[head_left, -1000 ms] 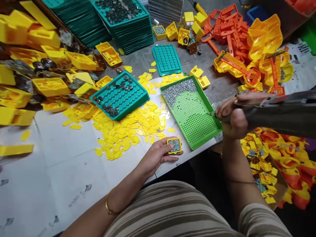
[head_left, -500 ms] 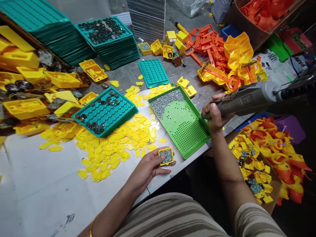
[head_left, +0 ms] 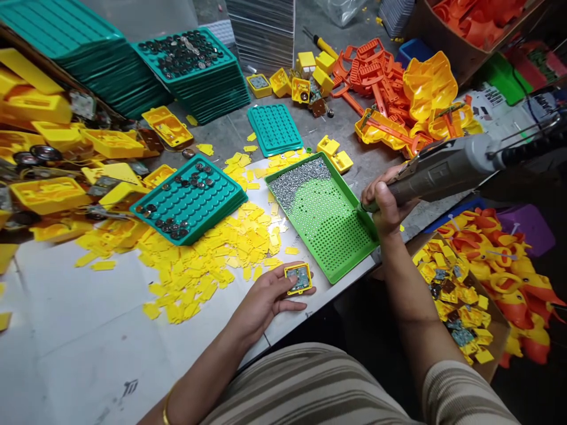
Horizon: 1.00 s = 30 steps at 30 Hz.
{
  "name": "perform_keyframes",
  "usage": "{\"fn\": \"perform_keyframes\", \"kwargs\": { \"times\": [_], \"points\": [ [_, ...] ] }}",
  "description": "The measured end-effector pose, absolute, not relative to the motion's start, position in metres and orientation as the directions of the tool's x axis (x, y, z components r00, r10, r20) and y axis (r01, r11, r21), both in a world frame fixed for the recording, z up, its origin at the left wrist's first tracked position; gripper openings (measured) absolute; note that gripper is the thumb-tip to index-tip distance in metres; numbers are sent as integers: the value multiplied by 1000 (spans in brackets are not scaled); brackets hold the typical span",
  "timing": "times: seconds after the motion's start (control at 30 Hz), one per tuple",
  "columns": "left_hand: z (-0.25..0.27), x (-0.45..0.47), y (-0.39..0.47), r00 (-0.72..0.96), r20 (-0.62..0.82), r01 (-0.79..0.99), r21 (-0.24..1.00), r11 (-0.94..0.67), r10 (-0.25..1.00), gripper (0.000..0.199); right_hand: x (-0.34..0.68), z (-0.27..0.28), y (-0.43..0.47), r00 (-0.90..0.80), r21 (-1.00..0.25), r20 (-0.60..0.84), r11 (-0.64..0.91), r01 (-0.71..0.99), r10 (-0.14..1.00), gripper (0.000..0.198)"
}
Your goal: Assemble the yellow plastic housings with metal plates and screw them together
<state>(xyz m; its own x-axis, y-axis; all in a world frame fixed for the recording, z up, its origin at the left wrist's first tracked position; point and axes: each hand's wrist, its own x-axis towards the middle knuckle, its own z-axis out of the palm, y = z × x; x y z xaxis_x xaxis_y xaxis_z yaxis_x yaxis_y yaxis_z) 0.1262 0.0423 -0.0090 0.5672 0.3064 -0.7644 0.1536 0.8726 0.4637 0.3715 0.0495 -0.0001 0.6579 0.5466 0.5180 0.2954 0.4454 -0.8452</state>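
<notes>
Your left hand (head_left: 268,293) held a small yellow case (head_left: 298,279) above the near edge of the white-covered surface (head_left: 80,342), fingers gripping it and thumb on the circuit board (head_left: 303,274) inside. To your right, below the edge, a carton (head_left: 499,337) of yellow parts (head_left: 469,310) stood beside heaped toy ducks (head_left: 531,288). Your right hand (head_left: 386,203) wrapped its fingers around a gray power screwdriver (head_left: 443,171), its lower end at the right side of a green tray (head_left: 341,236); whether the tip touched anything could not be told. Tiny silver pieces (head_left: 301,180) lay at that tray's far end. To the left, loose yellow plates (head_left: 248,236) surrounded a teal tray (head_left: 192,202) partly filled with round discs (head_left: 172,228). Farther back lay small yellow boxes (head_left: 305,64), piled orange parts (head_left: 370,74) and a tall teal stack (head_left: 212,94) topped with more discs.
</notes>
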Motion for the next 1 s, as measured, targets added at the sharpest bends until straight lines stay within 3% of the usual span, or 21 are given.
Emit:
{"fn": "perform_keyframes", "kwargs": {
  "times": [0.27, 0.47, 0.67, 0.83, 1.0],
  "points": [
    [-10, 127, 43, 565, -767, 168, 468, 867, 305, 29, 375, 11, 42, 627, -853, 513, 429, 297, 586, 23],
    [-11, 128, 39, 576, -751, 131, 474, 871, 322, 29, 336, 54, 14, 504, -802, 550, 590, 95, 666, 12],
    [-16, 127, 36, 592, -735, 88, 466, 880, 330, 31, 294, 69, -17, 254, -933, 312, 346, -99, 915, 19],
    [-17, 127, 36, 628, -701, 70, 484, 872, 339, 33, 282, 54, -16, 170, -940, 277, 303, -156, 946, 22],
    [-18, 126, 36, 647, -673, 57, 512, 857, 358, 29, 280, 41, -8, 136, -952, 273, 287, -103, 952, 22]
  ]
}}
